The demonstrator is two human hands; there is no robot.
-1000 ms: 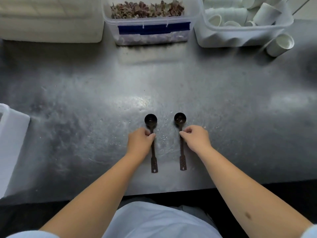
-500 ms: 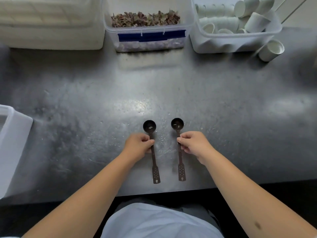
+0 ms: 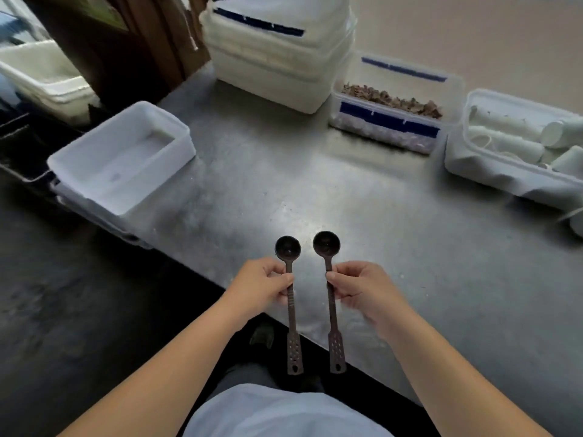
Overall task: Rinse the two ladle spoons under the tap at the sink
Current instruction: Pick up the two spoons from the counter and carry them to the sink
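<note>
A: While both ladle spoons hover above the steel counter [image 3: 394, 216] edge, how are they held?

B: The left hand [image 3: 262, 287] pinches the left ladle spoon [image 3: 288, 279] high on its handle; the right hand [image 3: 359, 288] clamps the right ladle spoon [image 3: 328, 272] likewise. They look light, rigid, probably slick once wet.

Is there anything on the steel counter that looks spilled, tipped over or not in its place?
Nothing looks spilled. One oddity: at the right edge, a white cup lies on the counter outside the tub holding the other cups. The view there is blurred. The left hand and right hand each hold one ladle.
</note>
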